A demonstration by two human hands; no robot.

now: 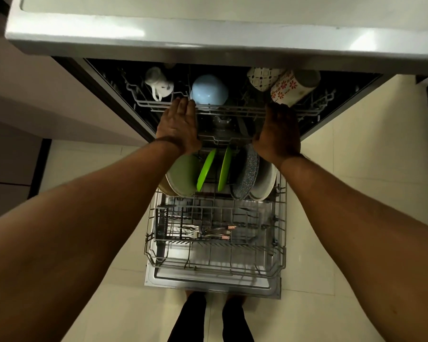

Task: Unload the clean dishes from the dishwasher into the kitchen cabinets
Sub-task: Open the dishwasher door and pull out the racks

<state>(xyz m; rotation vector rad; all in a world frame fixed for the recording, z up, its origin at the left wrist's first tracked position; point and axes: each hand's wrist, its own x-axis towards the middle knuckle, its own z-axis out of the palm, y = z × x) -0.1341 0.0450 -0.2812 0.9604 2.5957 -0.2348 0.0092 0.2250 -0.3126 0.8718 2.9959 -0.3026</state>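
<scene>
The dishwasher stands open below me. Its upper rack [232, 110] holds a white mug [158, 82], an upturned blue bowl [209, 90], a patterned cup [261, 77] and a red-flowered mug [292, 87]. My left hand [178, 124] lies with straight fingers on the rack's front rail, just left of the bowl. My right hand [277, 132] grips the same rail below the flowered mug, fingertips hidden. The pulled-out lower rack [280, 243] carries a pale green plate [183, 176], two bright green plates [206, 169], a speckled dark plate [247, 176], a white plate [264, 183] and cutlery [208, 233].
A pale countertop edge [208, 38] overhangs the dishwasher opening. The lowered door [208, 288] lies flat just in front of my feet [195, 317]. Cream floor tiles spread on both sides, and dark cabinet fronts [8, 156] stand at the left.
</scene>
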